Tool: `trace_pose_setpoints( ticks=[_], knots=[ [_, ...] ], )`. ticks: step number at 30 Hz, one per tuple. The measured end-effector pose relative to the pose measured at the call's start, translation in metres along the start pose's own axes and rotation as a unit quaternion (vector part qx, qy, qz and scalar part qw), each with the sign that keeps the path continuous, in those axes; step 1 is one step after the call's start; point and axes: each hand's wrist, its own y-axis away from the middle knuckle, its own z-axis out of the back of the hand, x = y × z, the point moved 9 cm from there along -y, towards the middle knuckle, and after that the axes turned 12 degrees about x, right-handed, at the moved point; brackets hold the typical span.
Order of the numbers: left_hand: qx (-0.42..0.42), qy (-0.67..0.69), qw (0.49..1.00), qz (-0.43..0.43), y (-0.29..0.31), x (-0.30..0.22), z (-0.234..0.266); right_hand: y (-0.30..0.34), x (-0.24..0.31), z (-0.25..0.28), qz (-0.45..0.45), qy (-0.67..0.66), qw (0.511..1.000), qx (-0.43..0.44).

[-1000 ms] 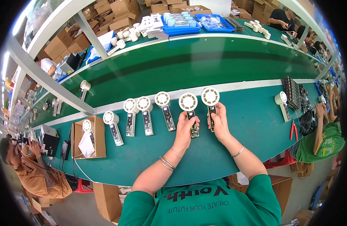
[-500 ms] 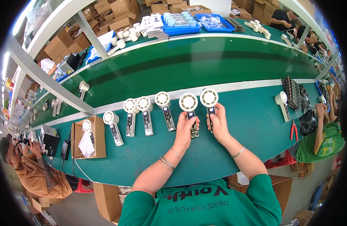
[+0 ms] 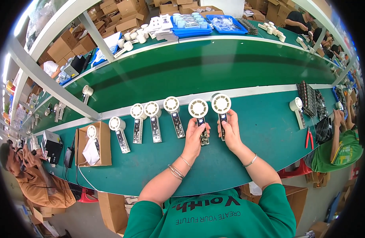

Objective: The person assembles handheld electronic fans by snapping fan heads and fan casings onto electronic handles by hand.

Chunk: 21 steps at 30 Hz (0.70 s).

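A row of white handheld fans with round heads and open handles lies on the green bench. My left hand (image 3: 195, 137) grips the handle of one fan (image 3: 198, 109). Just to its right, my right hand (image 3: 229, 131) holds the handle of another fan (image 3: 221, 104). Both fan heads point away from me. Three more fans (image 3: 171, 106) (image 3: 152, 110) (image 3: 137, 112) lie in line to the left, and a further one (image 3: 117, 125) sits beyond them.
An open cardboard box (image 3: 103, 139) with a fan and white wrapping stands at the left. A lone fan (image 3: 296, 106), red pliers (image 3: 308, 138) and trays of circuit boards (image 3: 307, 99) lie at the right. Seated people work at both ends. Blue trays (image 3: 226, 22) sit on the far bench.
The fan in my right hand has shifted slightly to the left and up, closer to the one in my left hand. The other fans have not moved.
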Motion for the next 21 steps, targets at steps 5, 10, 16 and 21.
trace_pose_setpoints(
  ticks=[5,10,16,21],
  knots=[
    [-0.003,-0.003,1.0,0.001,0.0004,0.0,0.0,-0.0005,-0.0017,0.0009,-0.001,0.005,1.0,-0.005],
    [-0.007,-0.01,1.0,-0.005,0.0,-0.0008,0.0,-0.0005,-0.0028,0.001,0.002,0.009,1.0,-0.004],
    [-0.009,-0.009,1.0,-0.002,-0.0002,0.0017,0.0021,-0.0004,-0.0023,-0.0003,-0.004,0.024,1.0,-0.003],
    [-0.008,-0.013,1.0,-0.003,0.0,0.0004,0.0003,-0.0006,-0.0056,0.0012,-0.017,0.024,1.0,-0.003]
  ],
)
